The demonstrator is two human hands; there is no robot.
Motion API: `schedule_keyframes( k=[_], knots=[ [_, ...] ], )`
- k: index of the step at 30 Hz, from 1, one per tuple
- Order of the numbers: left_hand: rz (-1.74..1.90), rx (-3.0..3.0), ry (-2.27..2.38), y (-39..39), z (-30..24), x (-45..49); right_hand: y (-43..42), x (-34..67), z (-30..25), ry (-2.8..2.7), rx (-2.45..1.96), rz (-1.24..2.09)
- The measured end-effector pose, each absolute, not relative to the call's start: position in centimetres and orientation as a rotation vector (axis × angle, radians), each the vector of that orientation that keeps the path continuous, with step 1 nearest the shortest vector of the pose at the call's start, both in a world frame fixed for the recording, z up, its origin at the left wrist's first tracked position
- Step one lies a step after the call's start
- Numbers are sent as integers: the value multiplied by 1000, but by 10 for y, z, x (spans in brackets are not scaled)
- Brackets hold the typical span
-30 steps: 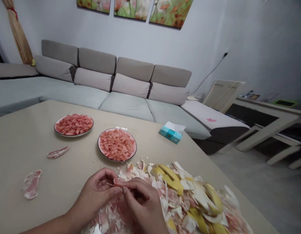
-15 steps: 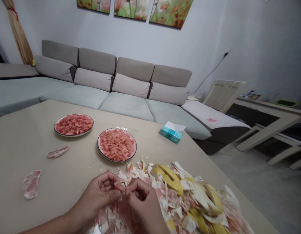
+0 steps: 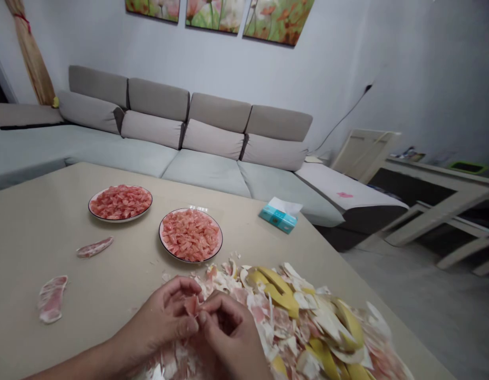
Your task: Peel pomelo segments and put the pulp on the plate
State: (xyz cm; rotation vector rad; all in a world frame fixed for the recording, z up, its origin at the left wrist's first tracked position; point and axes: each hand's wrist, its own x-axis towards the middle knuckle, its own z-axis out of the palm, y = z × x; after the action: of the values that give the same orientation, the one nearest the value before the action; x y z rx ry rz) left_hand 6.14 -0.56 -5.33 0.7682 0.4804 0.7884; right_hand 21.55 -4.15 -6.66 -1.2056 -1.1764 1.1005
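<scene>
Between my two hands is a small piece of pink pomelo flesh (image 3: 192, 305). My left hand (image 3: 165, 311) holds it with curled fingers and thumb. The thumb and forefinger of my right hand (image 3: 230, 322) pinch at its right edge, where the exact grip is partly hidden. Under and to the right of my hands spreads a heap of pomelo peel (image 3: 327, 322), yellow rind mixed with white pith and pinkish membrane. Farther off stand a nearer plate (image 3: 160, 240) and a farther plate (image 3: 89, 211), both piled with pink pulp.
Two unpeeled-membrane pomelo segments, one upper (image 3: 94, 247) and one lower (image 3: 53, 299), lie on the table's left side. A blue tissue pack (image 3: 279, 217) sits near the table's right edge. Beyond the table (image 3: 121, 274) runs a grey sofa (image 3: 204, 171).
My left fingers have lifted and opened slightly around the pomelo flesh, which now stands more upright. Both hands stay in nearly the same place, and the plates and peel heap are unchanged.
</scene>
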Motion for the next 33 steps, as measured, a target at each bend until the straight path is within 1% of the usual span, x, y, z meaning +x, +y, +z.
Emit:
schedule_keyframes(
  k=[5, 11, 20, 25, 27, 30, 33],
  knots=[
    [805, 773, 592, -5, -52, 60, -42, 219, -59, -1314, -1245, 967],
    [812, 701, 604, -4, -46, 58, -38, 221, -60, -1137, -1230, 938],
    [783, 649, 562, -8, -43, 57, -35, 227, -61, -1014, -1202, 1032],
    [843, 644, 600, -2, -43, 55, -38, 238, -39, -1004, -1142, 1021],
    [836, 647, 591, 0, -44, 55, -40, 239, -31, -1170, -1172, 942],
    [774, 657, 557, 0, -44, 56, -41, 234, -29, -1483, -1212, 670],
    [779, 670, 540, -2, -44, 56, -41, 228, -34, -1638, -1203, 468]
  ],
)
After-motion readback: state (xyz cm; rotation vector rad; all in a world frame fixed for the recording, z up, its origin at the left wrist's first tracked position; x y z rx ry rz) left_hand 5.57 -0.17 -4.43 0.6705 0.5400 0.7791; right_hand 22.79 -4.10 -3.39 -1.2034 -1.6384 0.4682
